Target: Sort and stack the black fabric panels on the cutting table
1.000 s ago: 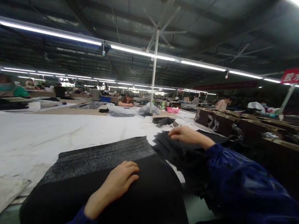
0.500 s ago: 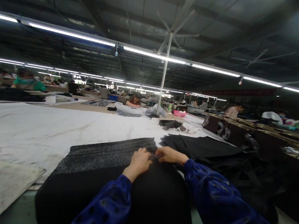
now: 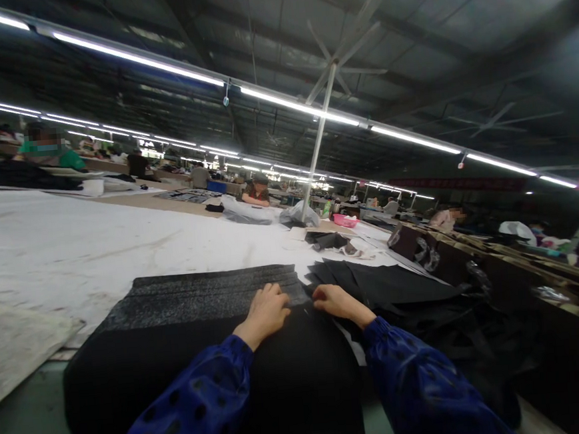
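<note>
Left hand (image 3: 264, 310) rests, fingers loosely spread, on black fabric stack (image 3: 206, 371) at tabletop's (image 3: 121, 237) near edge; right hand (image 3: 335, 302) curled by stack's right side; cannot tell whether pinching.

1. Left sleeve (image 3: 194, 405), toward seven o'clock: deep blue, glossy, loose and creased, scattered with rounded dark spots.
2. Right sleeve (image 3: 423, 380), toward five o'clock: the same shiny blue, puffed and wrinkled, its pattern blurred.
3. Left cuff (image 3: 240, 348): gathered into small puckers around the wrist.
4. Right cuff (image 3: 376, 329): likewise ruched and snug.
5. Left hand (image 3: 263, 312) and right hand (image 3: 342, 302): both bare.
</note>
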{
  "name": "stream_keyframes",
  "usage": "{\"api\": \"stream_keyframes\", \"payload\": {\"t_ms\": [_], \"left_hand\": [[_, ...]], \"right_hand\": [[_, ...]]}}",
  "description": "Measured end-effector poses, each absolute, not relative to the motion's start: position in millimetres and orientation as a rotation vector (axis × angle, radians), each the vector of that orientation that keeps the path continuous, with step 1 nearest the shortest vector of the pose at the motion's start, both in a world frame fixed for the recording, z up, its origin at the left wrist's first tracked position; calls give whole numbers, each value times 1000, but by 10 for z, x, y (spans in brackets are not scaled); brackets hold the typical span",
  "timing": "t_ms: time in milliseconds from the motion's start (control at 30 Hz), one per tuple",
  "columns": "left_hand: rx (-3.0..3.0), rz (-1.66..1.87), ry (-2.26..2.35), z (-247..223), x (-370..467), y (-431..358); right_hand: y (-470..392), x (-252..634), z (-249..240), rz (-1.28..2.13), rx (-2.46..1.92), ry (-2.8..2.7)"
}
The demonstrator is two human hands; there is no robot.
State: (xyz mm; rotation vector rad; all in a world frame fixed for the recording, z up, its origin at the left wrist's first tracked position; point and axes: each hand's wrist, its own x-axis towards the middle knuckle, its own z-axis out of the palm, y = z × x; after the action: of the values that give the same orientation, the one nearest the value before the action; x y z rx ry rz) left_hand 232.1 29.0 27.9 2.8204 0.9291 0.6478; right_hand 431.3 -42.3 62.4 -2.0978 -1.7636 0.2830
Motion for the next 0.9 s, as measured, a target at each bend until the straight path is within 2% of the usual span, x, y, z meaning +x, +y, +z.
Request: {"api": "stream_keyframes", "payload": {"t_ms": [267, 367, 533, 900], "left_hand": [[2903, 841, 936, 323, 2332, 237], [2738, 972, 955, 413, 2391, 187], [2069, 816, 961, 462, 2628, 143], [1735, 779, 918, 286, 2768, 164]], "right_hand": [[-405, 4245, 489, 458, -2066, -1544], [-453, 4222, 475, 440, -1989, -1518], [-504, 4214, 434, 470, -1680, -1571], [-543, 4144, 315, 742, -1263, -1545]]}}
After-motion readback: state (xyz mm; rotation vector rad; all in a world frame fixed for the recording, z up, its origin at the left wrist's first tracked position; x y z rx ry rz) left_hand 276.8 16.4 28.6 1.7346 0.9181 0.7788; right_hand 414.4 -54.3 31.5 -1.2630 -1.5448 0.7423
